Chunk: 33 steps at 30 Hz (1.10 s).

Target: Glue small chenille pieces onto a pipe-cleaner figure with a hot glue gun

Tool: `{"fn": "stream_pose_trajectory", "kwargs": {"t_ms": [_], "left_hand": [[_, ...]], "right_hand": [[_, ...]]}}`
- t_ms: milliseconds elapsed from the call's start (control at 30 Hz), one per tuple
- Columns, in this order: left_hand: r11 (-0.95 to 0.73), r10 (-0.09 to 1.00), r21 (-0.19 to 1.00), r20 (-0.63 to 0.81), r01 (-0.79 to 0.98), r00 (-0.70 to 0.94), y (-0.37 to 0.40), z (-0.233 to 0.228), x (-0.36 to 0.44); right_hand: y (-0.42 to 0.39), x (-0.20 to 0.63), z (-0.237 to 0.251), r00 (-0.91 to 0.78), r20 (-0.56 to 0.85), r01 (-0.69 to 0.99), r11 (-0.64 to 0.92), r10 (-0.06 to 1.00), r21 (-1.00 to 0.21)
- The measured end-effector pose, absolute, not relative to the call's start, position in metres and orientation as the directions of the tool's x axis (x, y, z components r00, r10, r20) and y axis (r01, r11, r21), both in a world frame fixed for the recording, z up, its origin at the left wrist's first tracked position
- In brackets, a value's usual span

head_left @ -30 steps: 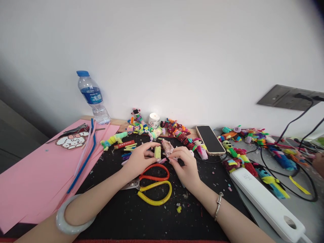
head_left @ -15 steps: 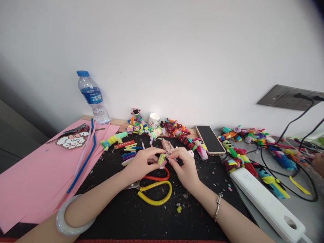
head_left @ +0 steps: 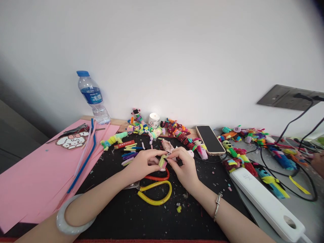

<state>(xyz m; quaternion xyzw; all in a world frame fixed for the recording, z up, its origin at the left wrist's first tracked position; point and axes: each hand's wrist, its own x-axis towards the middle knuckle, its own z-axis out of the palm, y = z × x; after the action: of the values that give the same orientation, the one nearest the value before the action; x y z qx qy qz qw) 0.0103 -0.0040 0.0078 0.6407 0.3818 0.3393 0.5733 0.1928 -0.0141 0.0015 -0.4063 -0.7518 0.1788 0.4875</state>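
A: White wall behind; black mat (head_left: pixel 121 216) covers the desk, littered with fuzz scraps. Pink paper (head_left: pixel 30 175) lies at left, with a water bottle (head_left: pixel 92 98) beyond it. Status of hands?

B: Left hand (head_left: pixel 141 165) and right hand (head_left: pixel 184 167) meet over the mat, above the scissors (head_left: pixel 154 189). Both pinch one small pale green fuzzy roll (head_left: pixel 162 161) between thumb and fingertips; a pink end shows at its lower tip. The roll is held just off the mat, between the two hands, near a brownish wrapped piece (head_left: pixel 167 145).

A: Notes on technique?

B: Judgement only: keep the left pinch firm on the roll's body so it does not unwind, and let the right fingertips work the loose end in small tight turns. Hold it clear of the scissor loops and the loose cut stems (head_left: pixel 129 152).

A: Change against one second ago?

B: The roll then stood upright and higher, held mainly by the left hand, with the right apart by the pink strand. Now it is tilted, lower, and the hands have closed together on it. The phone (head_left: pixel 210 139) and power strip (head_left: pixel 268 202) are unmoved.
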Motion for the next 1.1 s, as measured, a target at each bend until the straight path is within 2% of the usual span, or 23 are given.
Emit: {"fn": "stream_pose_trajectory", "kwargs": {"t_ms": [233, 533, 1100], "left_hand": [[-0.011, 0.879, 0.998, -0.017, 0.056, 0.476, -0.0039, 0.0082, 0.0099], [0.054, 0.883, 0.999, -0.048, 0.001, 0.467, -0.0012, 0.0061, 0.0095], [0.1, 0.896, 0.995, -0.08, -0.024, 0.437, -0.0023, 0.0064, 0.0101]], "right_hand": [[-0.0137, 0.1952, -0.0017, -0.116, 0.564, 0.474, 0.545, 0.817, -0.692], [-0.0128, 0.1948, 0.0048, -0.29, 0.648, 0.437, 0.7, 0.705, -0.565], [-0.0156, 0.1937, 0.0036, -0.336, 0.614, 0.51, 0.686, 0.714, -0.519]]}}
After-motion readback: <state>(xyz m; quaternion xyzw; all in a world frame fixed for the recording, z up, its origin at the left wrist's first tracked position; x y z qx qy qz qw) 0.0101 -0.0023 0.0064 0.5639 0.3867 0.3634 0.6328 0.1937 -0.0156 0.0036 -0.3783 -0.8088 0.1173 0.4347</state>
